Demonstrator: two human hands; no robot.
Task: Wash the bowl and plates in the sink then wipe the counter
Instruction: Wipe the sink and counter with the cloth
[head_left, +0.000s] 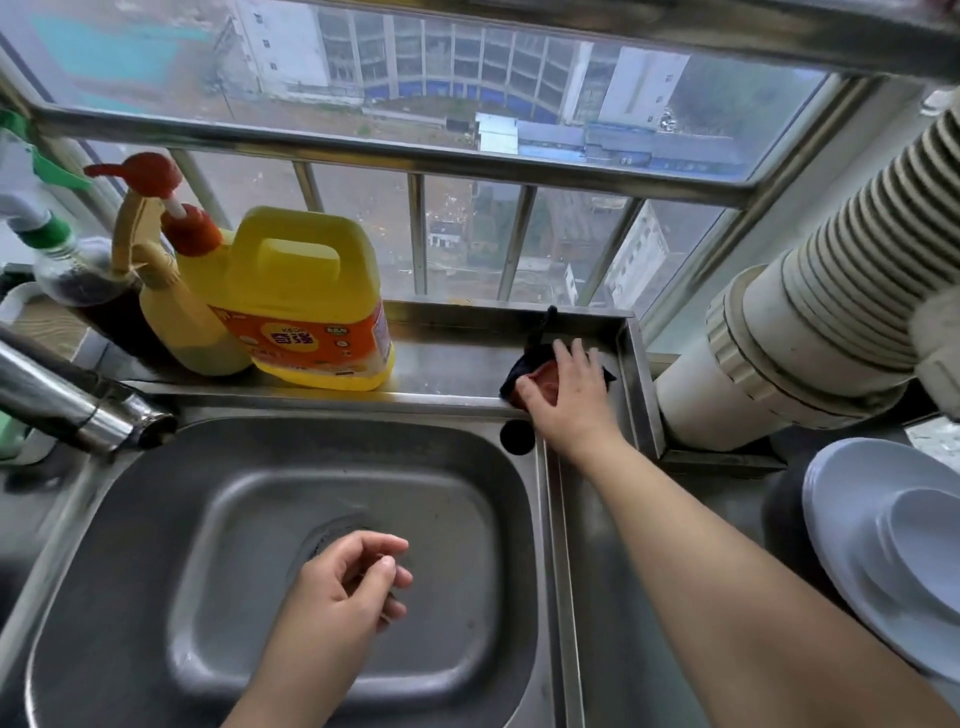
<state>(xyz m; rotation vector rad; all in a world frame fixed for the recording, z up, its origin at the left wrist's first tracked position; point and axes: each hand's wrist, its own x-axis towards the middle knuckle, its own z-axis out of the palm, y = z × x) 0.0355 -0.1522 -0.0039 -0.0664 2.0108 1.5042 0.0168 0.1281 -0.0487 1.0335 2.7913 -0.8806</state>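
Right grip (569, 395) atop cloth (540, 371)

A large yellow plastic detergent jug (306, 291) carries an orange label and an orange-red pump top. Beside it stands a smaller yellow squeeze bottle (182, 322). The rectangular steel sink (156, 493) is dull grey. The folded cloth (540, 371) shows dark navy and red. The stacked round plates (852, 525) are pale blue-white; the ribbed plastic duct (810, 291) is cream.

Brushed metal sink (130, 519) — glossy plastic jug (306, 296); plates (883, 545) seemingly glazed.
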